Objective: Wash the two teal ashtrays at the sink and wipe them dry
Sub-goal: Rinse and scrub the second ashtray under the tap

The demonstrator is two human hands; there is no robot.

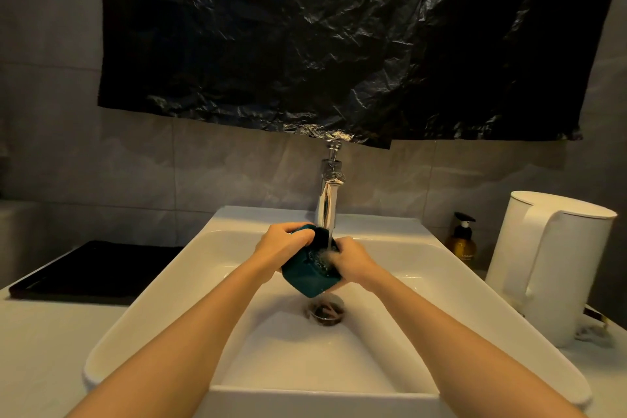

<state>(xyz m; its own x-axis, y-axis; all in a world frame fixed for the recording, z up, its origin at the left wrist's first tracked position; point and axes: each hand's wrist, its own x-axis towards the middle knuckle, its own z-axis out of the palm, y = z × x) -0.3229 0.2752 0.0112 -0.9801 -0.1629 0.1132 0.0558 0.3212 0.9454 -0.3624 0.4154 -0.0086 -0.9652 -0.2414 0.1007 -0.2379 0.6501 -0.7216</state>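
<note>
A square teal ashtray [303, 276] is held tilted over the white sink [142, 309], under the running stream from the chrome faucet [328, 200]. My left hand [283, 243] grips its upper left edge. My right hand [351, 263] is pressed against its hollow side where the water lands, fingers curled on it. Water runs off the ashtray's lower corner toward the drain [326, 310]. A second teal ashtray is not in view.
A black tray [91, 268] lies on the counter to the left of the sink. On the right stand an amber pump bottle [462, 243] and a white kettle [549, 265]. Black plastic sheeting [339, 37] covers the wall above the faucet.
</note>
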